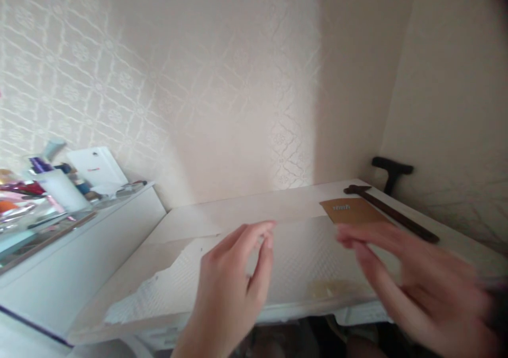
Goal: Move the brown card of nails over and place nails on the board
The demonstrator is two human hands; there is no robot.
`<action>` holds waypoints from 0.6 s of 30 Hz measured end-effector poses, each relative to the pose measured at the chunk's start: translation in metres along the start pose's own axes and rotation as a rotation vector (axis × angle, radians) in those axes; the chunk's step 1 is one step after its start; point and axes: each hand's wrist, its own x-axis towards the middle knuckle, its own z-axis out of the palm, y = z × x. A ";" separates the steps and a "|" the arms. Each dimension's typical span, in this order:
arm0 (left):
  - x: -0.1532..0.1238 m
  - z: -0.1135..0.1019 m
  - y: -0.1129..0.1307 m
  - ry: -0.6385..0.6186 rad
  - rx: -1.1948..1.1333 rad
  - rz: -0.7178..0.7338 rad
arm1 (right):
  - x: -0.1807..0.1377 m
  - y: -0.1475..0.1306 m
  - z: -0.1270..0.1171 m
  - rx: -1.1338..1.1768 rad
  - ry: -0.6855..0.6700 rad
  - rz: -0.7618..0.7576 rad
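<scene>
1. Left hand is hovering over the desk; its grip is forming a narrow pinch, thumb and forefinger tips nearly meeting, nothing visible between.
2. Right hand is blurring; its grip is also pinching narrowly. Whether it is holding something tiny, cannot tell.
3. Brown booklet (possibly a card) is lying flat toward the desk's right far end, its near part disappearing behind the right hand.
4. Hammer-like tool is lying just beside it, on the right.
5. Torn pale covering is spreading beneath both hands.
6. Progress, judged: booklet and tool are apparently resting unhandled; no finished step is showing. What is remaining, cannot tell.
</scene>
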 end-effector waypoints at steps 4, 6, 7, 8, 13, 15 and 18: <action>0.047 0.086 -0.048 -0.308 0.125 -0.164 | 0.035 0.049 0.076 -0.097 -0.240 0.121; 0.057 0.126 -0.069 -0.443 0.193 -0.189 | 0.044 0.078 0.117 -0.224 -0.428 0.200; 0.061 0.142 -0.077 -0.492 0.237 -0.201 | 0.047 0.091 0.134 -0.290 -0.532 0.224; 0.063 0.155 -0.083 -0.526 0.279 -0.222 | 0.048 0.102 0.149 -0.352 -0.617 0.250; 0.070 0.191 -0.099 -0.544 0.372 -0.302 | 0.041 0.135 0.186 -0.457 -0.683 0.361; 0.069 0.197 -0.104 -0.537 0.372 -0.313 | 0.037 0.140 0.190 -0.466 -0.716 0.370; 0.067 0.200 -0.108 -0.559 0.367 -0.293 | 0.035 0.144 0.191 -0.458 -0.761 0.350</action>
